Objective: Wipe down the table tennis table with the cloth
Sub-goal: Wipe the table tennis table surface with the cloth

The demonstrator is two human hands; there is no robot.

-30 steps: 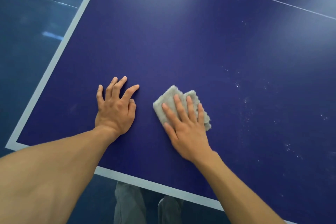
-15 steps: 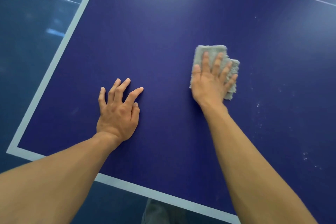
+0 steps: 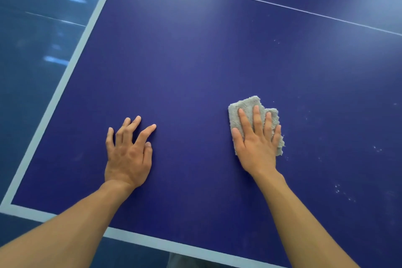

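Cloth [image 3: 243, 105] nearer now, under flat right fingers [image 3: 257, 119]

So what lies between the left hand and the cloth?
Nothing: in the head view, only bare blue table separates the left hand from the cloth.

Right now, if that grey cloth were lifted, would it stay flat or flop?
Probably flop: the cloth looks soft, fluffy and folded. Likely light, being small fuzzy fabric. Pressed by the flat right hand, it should slide easily on the glossy table.

Grey folded cloth [image 3: 248, 108] flat on dark-blue table [image 3: 185, 72], white-edged, dust specks at right.
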